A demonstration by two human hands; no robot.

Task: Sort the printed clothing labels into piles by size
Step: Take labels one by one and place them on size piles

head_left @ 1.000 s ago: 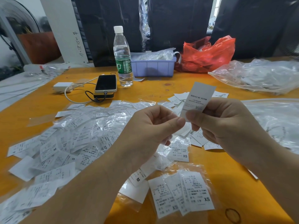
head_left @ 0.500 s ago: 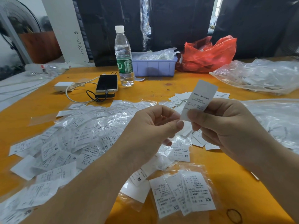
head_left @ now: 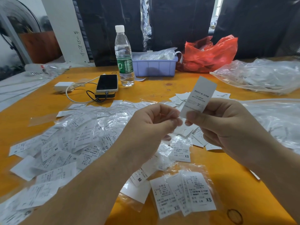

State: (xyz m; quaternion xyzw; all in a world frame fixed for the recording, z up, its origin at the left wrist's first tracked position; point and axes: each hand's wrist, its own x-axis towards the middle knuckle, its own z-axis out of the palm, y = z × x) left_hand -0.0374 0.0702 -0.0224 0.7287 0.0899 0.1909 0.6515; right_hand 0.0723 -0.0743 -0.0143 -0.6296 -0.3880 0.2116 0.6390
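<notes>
White label (head_left: 198, 96) pinched by right hand (head_left: 224, 125) — left hand (head_left: 151, 127) perhaps touching.

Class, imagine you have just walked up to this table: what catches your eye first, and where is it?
First, the two hands in the middle: the right hand pinches a white label upright, with the left hand curled beside it. Next, the big heap of bagged labels spreading left over the orange table. Behind stand a water bottle and a red plastic bag.
</notes>
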